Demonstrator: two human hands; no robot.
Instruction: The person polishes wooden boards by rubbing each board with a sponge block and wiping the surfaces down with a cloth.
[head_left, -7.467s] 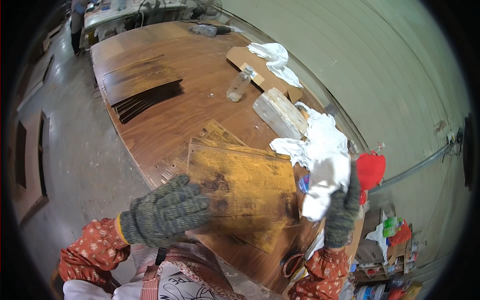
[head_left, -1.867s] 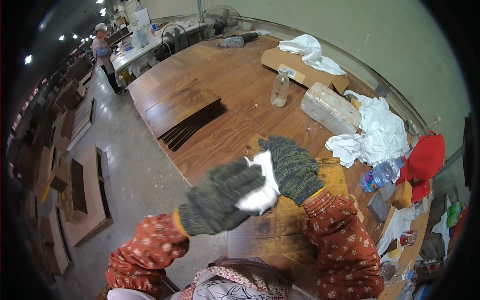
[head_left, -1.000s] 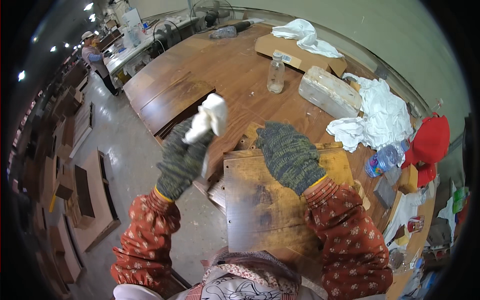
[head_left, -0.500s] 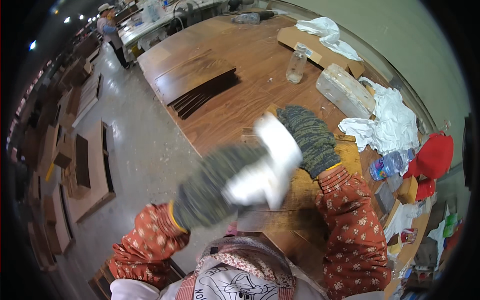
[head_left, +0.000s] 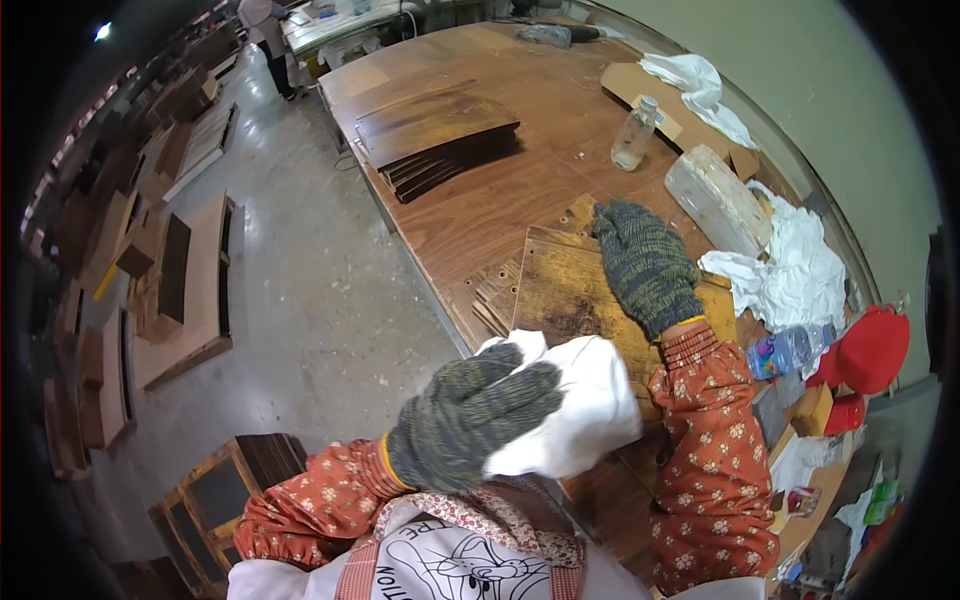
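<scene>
My left hand [head_left: 470, 425], in a dark grey-green knitted glove, is closed on a bunched white cloth [head_left: 575, 405]. The cloth hangs over the near part of a brown wooden board [head_left: 560, 285] with dark stains and covers part of it. On the right side of that board rests my right hand [head_left: 648, 268], gloved alike, its fingers laid forward past the far edge and holding nothing I can see. Its thumb and palm are hidden. More wooden pieces with small holes [head_left: 492, 290] stick out under the board's left side.
A stack of dark brown panels [head_left: 440, 135] lies farther back on the wooden table [head_left: 450, 225]. To the right are a clear bottle [head_left: 634, 135], a plastic-wrapped block [head_left: 718, 200], white cloths [head_left: 795, 245], a water bottle [head_left: 785, 352] and a red cap [head_left: 870, 350]. A person [head_left: 268, 40] stands far left.
My left hand has drawn the white cloth back toward me, off the middle of the board, which now shows. The right hand stays on the board. The view has shifted a little.
</scene>
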